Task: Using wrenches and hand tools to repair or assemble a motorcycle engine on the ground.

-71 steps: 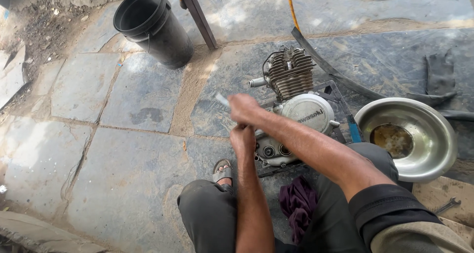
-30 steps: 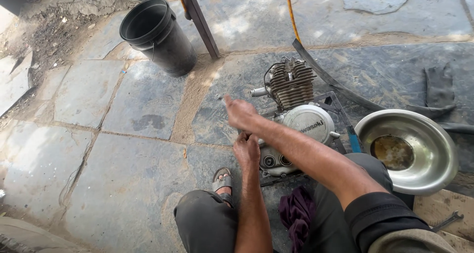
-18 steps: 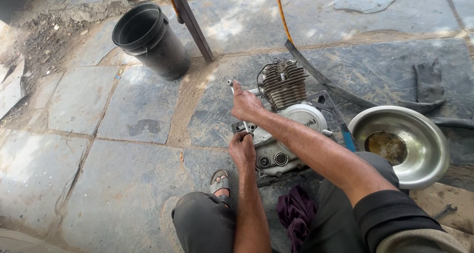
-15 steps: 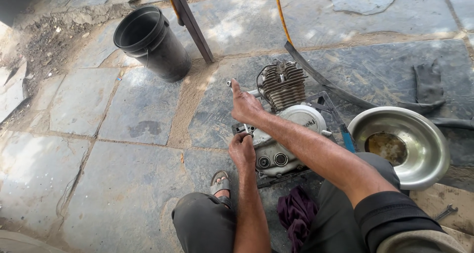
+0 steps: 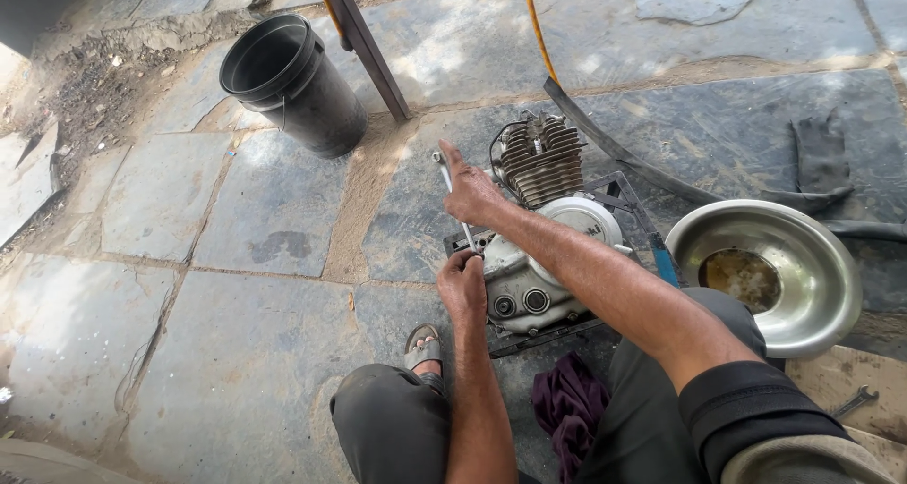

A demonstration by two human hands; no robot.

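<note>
A motorcycle engine with a finned cylinder sits on a small metal stand on the stone floor in front of me. My right hand grips a slim metal wrench that runs down to the engine's left side. My left hand is closed against the lower left edge of the engine casing, right at the wrench's lower end.
A black bucket stands at the back left beside a leaning metal bar. A steel bowl with brown liquid lies to the right. A purple rag lies between my knees. A spanner lies far right.
My right hand with the wrench has swung up and away from me, from near the left hand to beside the cylinder. The left hand has stayed at the casing.
</note>
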